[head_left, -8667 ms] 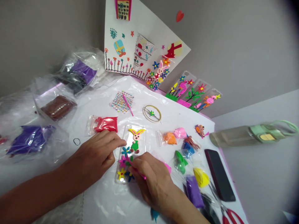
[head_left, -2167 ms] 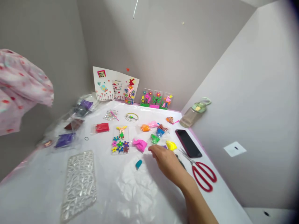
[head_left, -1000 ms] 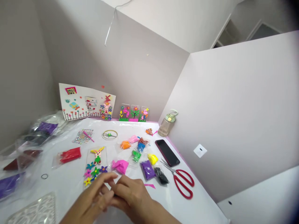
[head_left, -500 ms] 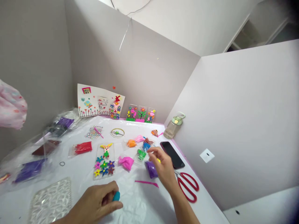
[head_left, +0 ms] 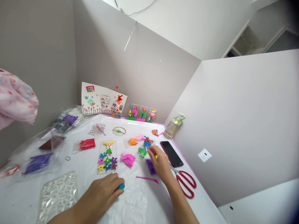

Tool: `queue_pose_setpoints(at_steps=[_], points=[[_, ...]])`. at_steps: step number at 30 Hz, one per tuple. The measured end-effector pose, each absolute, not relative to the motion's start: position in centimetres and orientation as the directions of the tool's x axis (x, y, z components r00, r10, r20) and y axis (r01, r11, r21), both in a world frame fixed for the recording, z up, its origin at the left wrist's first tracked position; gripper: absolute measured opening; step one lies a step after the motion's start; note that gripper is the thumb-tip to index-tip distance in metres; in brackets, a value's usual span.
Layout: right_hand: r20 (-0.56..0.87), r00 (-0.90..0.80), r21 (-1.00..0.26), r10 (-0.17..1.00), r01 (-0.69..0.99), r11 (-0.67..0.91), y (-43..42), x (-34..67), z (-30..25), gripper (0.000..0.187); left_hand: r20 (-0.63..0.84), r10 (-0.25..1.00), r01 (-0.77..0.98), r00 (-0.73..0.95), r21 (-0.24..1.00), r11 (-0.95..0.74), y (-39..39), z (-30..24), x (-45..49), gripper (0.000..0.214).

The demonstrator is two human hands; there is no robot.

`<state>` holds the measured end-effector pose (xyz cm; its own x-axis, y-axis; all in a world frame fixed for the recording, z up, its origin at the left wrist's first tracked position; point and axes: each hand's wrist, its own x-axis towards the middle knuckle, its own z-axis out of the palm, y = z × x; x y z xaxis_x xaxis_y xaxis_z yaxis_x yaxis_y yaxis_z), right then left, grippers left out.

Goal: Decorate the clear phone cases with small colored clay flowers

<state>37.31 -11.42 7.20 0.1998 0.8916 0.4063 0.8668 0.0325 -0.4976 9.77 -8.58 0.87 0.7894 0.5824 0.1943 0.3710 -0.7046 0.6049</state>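
Left hand (head_left: 104,190) clamps teal clay (head_left: 121,186) between thumb and fingers; pinch probably suits the small lump. Decorated case (head_left: 107,156) flat at that hand's 12 o'clock, likely for easy reach. Right hand (head_left: 160,161) at 2 o'clock, by purple packet (head_left: 150,167): fingers bent, can't tell if gripping.

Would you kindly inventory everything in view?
Tabletop: one, white, foreground
Case: one, clear, centre
Packets: many, mixed colours, tabletop
Lump: one, teal, front
Gems: many, pale, back
Sticks: at least two, pink, tabletop
Ring: one, yellowish, back
Sheet: one, clear, front left
Loop: one, dark, left
Phone: one, dark, right
Scissors: one, red-handled, right
Bottle: one, greenish, back
Poster: one, white, back
Panels: four, multicoloured, back
Cloth: one, pink, left
Left hand: one, bare, holding lump
Right hand: one, bare, near packets
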Motion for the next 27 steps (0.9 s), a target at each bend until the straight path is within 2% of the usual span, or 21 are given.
queue_pose_setpoints(at_steps=[2, 4, 6, 7, 11, 15, 19, 22, 25, 27], points=[[0.35, 0.129, -0.436, 0.928, 0.899, 0.039, -11.3, 36.6, 6.8, 0.021, 0.235, 0.56, 0.326, 0.795, 0.612, -0.72, -8.7, 0.8, 9.8, 0.023], [0.291, 0.084, -0.376, 0.953, 0.926, 0.033, -11.2, 36.1, 6.4, 0.038, 0.25, 0.56, 0.32, 0.79, 0.61, -0.724, -8.8, 0.8, 9.8, 0.023], [0.239, 0.07, -0.323, 0.968, 0.946, 0.011, -11.0, 35.8, 6.2, 0.047, 0.23, 0.573, 0.346, 0.786, 0.605, -0.717, -8.8, 1.1, 9.8, 0.011], [0.219, 0.071, -0.3, 0.973, 0.954, -0.002, -11.0, 35.7, 6.1, 0.046, 0.209, 0.579, 0.364, 0.788, 0.601, -0.711, -8.8, 1.3, 9.8, 0.008], [0.168, 0.069, -0.251, 0.983, 0.968, -0.025, -11.0, 35.7, 6.2, 0.025, 0.156, 0.594, 0.408, 0.789, 0.591, -0.696, -8.6, 1.9, 9.8, 0.037], [0.144, 0.048, -0.251, 0.988, 0.968, -0.011, -11.1, 35.6, 6.4, 0.01, 0.162, 0.595, 0.412, 0.788, 0.579, -0.704, -8.5, 1.7, 9.9, 0.04], [0.148, 0.013, -0.264, 0.989, 0.964, 0.027, -11.1, 35.3, 6.2, 0.01, 0.192, 0.608, 0.412, 0.771, 0.578, -0.705, -8.5, 1.2, 9.8, 0.031], [0.181, 0.015, -0.276, 0.983, 0.961, 0.037, -11.1, 35.1, 6.0, 0.014, 0.304, 0.605, 0.329, 0.736, 0.619, -0.713, -8.5, 0.9, 9.7, 0.007], [0.224, 0.039, -0.287, 0.974, 0.958, 0.028, -11.2, 35.4, 6.0, 0.015, 0.417, 0.579, 0.226, 0.701, 0.64, -0.735, -8.5, 0.6, 9.6, 0.024], [0.254, 0.079, -0.291, 0.964, 0.957, -0.002, -11.2, 35.8, 6.1, 0.016, 0.437, 0.576, 0.213, 0.69, 0.639, -0.739, -8.5, 0.4, 9.7, 0.023]])
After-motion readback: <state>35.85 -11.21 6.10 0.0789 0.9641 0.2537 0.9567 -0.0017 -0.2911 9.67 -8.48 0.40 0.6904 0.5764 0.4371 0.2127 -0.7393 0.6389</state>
